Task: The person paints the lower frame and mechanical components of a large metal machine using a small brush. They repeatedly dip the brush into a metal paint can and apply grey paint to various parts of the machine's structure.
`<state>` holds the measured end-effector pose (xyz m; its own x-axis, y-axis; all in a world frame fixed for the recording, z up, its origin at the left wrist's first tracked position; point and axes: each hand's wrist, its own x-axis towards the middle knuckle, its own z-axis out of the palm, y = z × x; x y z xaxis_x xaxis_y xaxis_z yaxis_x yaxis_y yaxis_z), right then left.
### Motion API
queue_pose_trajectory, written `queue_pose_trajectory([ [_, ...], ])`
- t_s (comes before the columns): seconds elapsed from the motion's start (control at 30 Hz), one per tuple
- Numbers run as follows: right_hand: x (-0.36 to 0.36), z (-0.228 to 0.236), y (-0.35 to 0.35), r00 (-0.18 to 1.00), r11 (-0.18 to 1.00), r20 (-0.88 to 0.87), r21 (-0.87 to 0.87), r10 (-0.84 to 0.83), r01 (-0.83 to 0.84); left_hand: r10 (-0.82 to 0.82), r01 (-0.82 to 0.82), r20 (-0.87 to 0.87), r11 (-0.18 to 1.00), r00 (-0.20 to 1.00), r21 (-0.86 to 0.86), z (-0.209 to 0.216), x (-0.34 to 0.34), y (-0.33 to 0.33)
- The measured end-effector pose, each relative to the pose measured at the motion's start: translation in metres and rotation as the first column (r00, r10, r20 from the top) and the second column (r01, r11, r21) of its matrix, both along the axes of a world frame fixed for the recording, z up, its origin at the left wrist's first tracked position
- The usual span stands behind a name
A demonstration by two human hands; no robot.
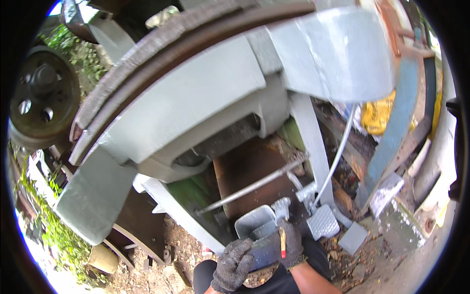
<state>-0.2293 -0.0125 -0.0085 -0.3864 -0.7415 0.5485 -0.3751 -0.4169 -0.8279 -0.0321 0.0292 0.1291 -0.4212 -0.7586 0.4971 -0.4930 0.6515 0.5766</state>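
Evidently, your right hand [293,245] is wrapped round a red-tipped wooden handle [283,241], perhaps for control, while your left hand [233,265] is half-curled, its contents unclear.

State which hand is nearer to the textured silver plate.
Right. The right hand is just left of and a little below the textured silver plate in the picture; the left hand is farther left and lower.
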Motion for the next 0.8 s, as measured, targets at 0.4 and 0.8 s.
queue_pose_trajectory([
  [0.4, -0.017, -0.03, -0.055, 0.944, 0.998, -0.327, 0.052, 0.038, -0.022, -0.17, 0.157, 0.004, 0.902, 0.985, -0.402, 0.078, -0.005, 0.031],
  [0.8, -0.035, 0.039, -0.089, 0.847, 0.996, -0.532, -0.088, -0.025, -0.026, 0.211, -0.212, -0.031, 0.976, 0.977, -0.041, 0.058, 0.068, 0.055],
])
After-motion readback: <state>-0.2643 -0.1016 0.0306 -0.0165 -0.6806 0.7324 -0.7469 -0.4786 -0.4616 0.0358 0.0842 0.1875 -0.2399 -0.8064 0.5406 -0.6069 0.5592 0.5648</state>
